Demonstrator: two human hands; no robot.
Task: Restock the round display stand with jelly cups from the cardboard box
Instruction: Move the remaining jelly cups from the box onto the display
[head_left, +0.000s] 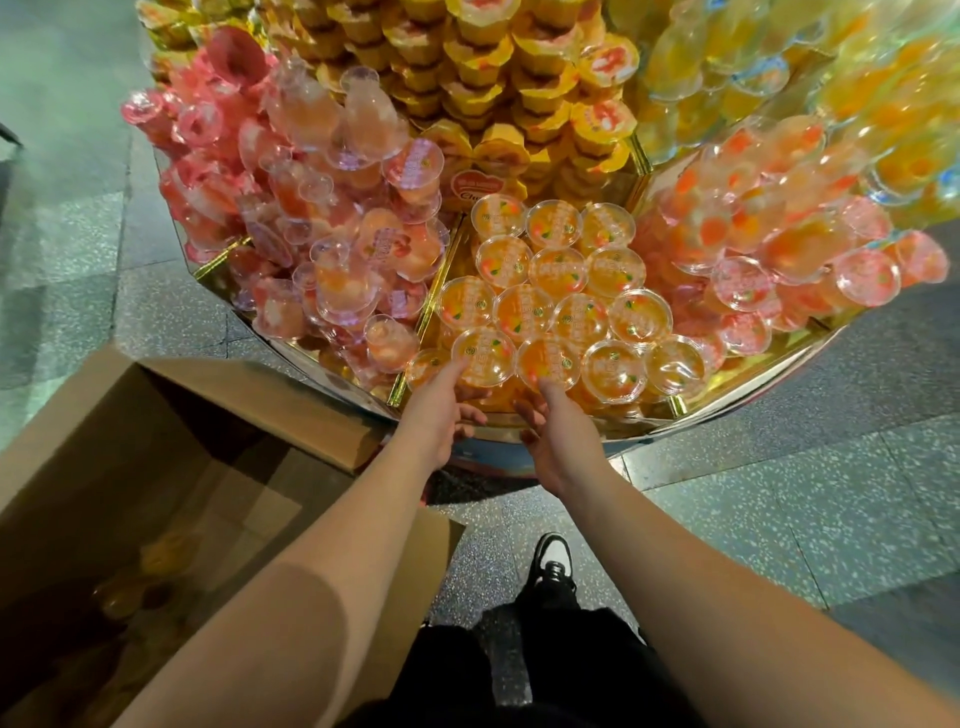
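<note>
The round display stand (777, 360) has wedge sections full of jelly cups. The front middle wedge holds orange jelly cups (558, 270) lying lid-up in rows. My left hand (441, 418) reaches to the front row, its index finger stretched onto the lid of one orange cup (491, 348), and holds nothing. My right hand (556, 434) is beside it, one straight finger touching the neighbouring cup (556, 356). The open cardboard box (218, 415) stands on the floor at my left, with a few orange cups (150, 571) dimly visible inside.
Pink cups (322, 249) are piled in the wedge to the left and peach ones (769, 228) to the right. Yellow packs (493, 78) are stacked higher behind. Gold dividers (415, 343) separate the wedges. My shoe (553, 564) stands on the speckled floor (779, 519).
</note>
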